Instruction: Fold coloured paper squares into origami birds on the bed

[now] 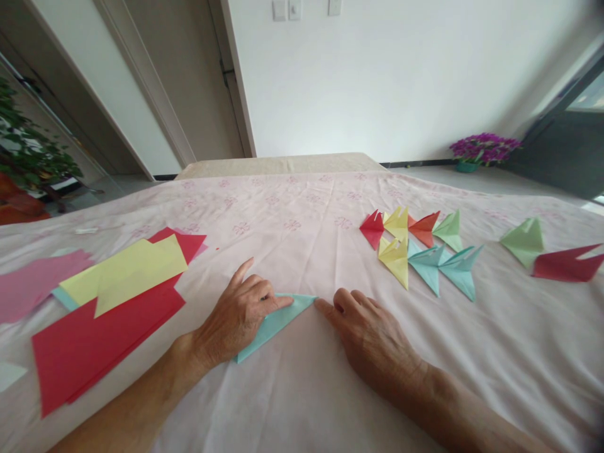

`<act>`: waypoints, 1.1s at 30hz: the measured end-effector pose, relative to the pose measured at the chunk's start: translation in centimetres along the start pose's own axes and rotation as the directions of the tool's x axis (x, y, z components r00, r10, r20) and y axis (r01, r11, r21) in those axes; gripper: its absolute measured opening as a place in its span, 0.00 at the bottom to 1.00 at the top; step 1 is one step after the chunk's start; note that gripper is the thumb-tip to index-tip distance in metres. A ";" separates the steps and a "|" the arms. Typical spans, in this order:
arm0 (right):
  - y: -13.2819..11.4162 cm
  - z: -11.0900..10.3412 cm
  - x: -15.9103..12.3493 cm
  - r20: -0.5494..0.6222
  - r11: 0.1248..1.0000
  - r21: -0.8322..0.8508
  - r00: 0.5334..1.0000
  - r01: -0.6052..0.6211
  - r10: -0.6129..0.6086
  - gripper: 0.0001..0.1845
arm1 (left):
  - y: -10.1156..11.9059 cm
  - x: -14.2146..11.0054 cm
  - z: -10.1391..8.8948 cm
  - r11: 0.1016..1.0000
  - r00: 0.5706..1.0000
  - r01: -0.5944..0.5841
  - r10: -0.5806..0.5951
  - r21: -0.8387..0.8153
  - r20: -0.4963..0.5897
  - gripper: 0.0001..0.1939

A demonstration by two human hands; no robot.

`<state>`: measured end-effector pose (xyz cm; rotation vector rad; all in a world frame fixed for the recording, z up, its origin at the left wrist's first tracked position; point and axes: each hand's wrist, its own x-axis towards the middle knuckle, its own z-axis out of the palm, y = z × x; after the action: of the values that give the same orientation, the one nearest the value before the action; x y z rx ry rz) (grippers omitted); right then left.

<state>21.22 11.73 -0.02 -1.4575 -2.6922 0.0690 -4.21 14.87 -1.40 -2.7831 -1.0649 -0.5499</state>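
Blue paper triangle: this folded piece (278,319) lies flat on the pink cloth (292,409), between the two hands, its left part covered by one hand and its right tip meeting the other.
Left hand: (243,318) palm down over the triangle's left part, one finger stretched along its upper side, another raised clear of it; whether anything is pinched underneath, I cannot tell.
Right hand: (372,336) just right of the triangle, index fingertip at its pointed right tip, the other fingers curled in; the thumb is hidden, so I cannot tell whether it pinches.
Loose sheets: left of the triangle, red sheets (108,343) nearest, yellow sheets (127,270) overlapping them, pink sheets (42,277) farther out.
Folded pieces: right of the triangle and farther back, a cluster (427,267) of red, yellow, orange, green and blue in two rows.
Outer pair: well right of the triangle, a green piece (525,242) and a red piece (569,263).
Purple flowers: (486,150) far beyond the triangle, to its right.
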 end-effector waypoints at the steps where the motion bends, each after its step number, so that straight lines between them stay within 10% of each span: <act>1: 0.0 0.0 0.0 0.002 1.000 -0.001 1.000 0.001 -0.001 0.17 | -0.1 0.0 0.0 1.000 1.000 -0.006 0.006 -0.001 0.003 0.23; 33: 0.5 0.9 0.3 -0.065 1.000 -0.005 0.998 0.015 -0.016 0.24 | -1.1 0.2 0.2 0.967 0.984 0.157 -0.171 -0.200 -0.057 0.25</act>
<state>21.35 12.28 -0.94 -1.4147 -2.6536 0.0144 -4.79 15.87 -1.55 -2.8259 -1.2992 -0.8115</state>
